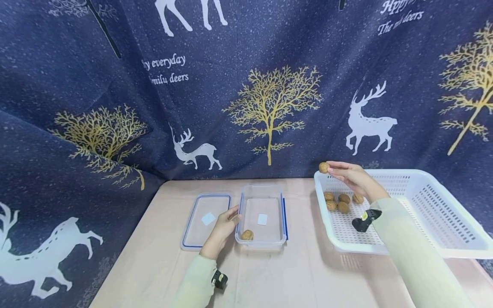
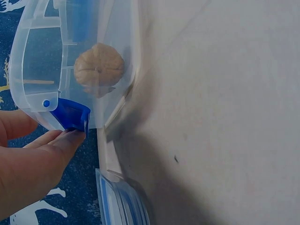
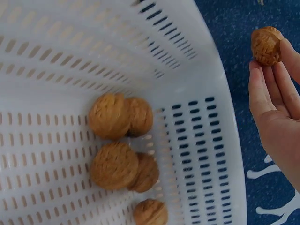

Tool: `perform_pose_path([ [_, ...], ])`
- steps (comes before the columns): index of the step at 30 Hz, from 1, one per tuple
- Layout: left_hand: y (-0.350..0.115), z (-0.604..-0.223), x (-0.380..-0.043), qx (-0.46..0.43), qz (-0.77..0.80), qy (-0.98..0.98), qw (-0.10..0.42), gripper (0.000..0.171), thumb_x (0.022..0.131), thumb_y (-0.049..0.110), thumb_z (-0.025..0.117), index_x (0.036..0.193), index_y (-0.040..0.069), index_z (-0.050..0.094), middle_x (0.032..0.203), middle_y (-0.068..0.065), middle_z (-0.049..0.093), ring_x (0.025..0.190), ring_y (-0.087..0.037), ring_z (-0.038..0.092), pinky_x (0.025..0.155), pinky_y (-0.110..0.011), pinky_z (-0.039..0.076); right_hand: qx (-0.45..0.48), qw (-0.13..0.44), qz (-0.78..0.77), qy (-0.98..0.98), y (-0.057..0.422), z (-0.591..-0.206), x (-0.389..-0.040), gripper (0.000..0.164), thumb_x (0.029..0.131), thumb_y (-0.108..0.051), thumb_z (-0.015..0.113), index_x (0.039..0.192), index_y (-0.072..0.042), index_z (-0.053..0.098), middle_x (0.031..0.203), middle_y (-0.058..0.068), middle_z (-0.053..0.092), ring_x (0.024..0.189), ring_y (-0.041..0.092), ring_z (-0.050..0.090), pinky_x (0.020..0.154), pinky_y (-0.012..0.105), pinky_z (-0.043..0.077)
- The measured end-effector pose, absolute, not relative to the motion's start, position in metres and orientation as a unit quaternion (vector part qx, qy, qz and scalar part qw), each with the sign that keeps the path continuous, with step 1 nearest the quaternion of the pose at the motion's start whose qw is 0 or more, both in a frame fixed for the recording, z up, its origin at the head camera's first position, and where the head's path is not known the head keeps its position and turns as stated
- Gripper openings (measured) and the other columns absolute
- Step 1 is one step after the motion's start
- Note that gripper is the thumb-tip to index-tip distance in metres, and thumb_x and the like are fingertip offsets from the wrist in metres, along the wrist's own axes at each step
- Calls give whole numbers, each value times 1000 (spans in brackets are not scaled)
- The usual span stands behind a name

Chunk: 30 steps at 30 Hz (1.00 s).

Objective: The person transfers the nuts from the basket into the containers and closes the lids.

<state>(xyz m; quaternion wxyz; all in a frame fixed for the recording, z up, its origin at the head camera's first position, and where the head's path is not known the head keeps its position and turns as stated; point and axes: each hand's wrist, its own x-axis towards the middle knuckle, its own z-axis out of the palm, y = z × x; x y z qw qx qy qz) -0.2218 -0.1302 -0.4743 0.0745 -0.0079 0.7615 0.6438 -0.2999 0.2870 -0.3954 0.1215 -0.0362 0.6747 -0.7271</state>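
My right hand [image 1: 352, 176] pinches a walnut [image 1: 324, 167] between thumb and fingertips, above the far left corner of a white plastic basket [image 1: 335, 246]. Several more walnuts [image 3: 115, 166] lie inside that basket, grouped near its left end. On the left, my left hand [image 1: 224, 226] holds the side wall of a clear plastic food container [image 1: 262, 244]. In the left wrist view its fingers press at the blue latch [image 2: 72, 115]. A single walnut [image 2: 99, 68] sits in the container's near left corner, visible through the wall.
The container's clear lid [image 1: 194, 233], with a blue seal, lies flat on the table left of the container. A light cloth covers the table [image 1: 277, 278]. Behind it hangs a dark blue curtain [image 1: 239, 141] with deer and trees.
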Motion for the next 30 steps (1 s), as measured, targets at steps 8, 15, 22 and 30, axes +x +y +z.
perform_pose_path([
  [8, -131, -475, -221, -4, 643, 762, 78, 48, 98, 4, 48, 143, -7, 35, 146, -29, 35, 135, -43, 35, 114, -52, 27, -30, 129, -692, 710, 271, -380, -297, 69, 93, -24, 65, 150, -4, 30, 128, -11, 55, 132, 11, 43, 119, 37, 21],
  [15, -131, -473, -220, -4, 644, 761, 78, 48, 98, 4, 48, 143, -7, 35, 147, -28, 35, 135, -43, 35, 114, -51, 27, -37, 115, -727, 676, 251, -367, -296, 67, 93, -14, 65, 149, 0, 30, 124, -10, 58, 114, 0, 56, 116, 35, 27],
  [22, -131, -474, -222, -4, 643, 762, 75, 47, 98, 3, 47, 143, -7, 36, 146, -29, 36, 134, -43, 37, 114, -50, 28, -42, 95, -755, 647, 231, -357, -296, 64, 92, -4, 62, 147, 5, 30, 125, -2, 54, 99, -1, 62, 113, 28, 33],
  [30, -131, -474, -221, -1, 640, 765, 73, 47, 98, 3, 48, 143, -7, 36, 145, -29, 37, 134, -42, 37, 113, -50, 29, -34, 94, -747, 657, 207, -353, -294, 62, 93, -7, 62, 147, 2, 33, 146, 12, 41, 97, -4, 62, 109, 24, 38],
])
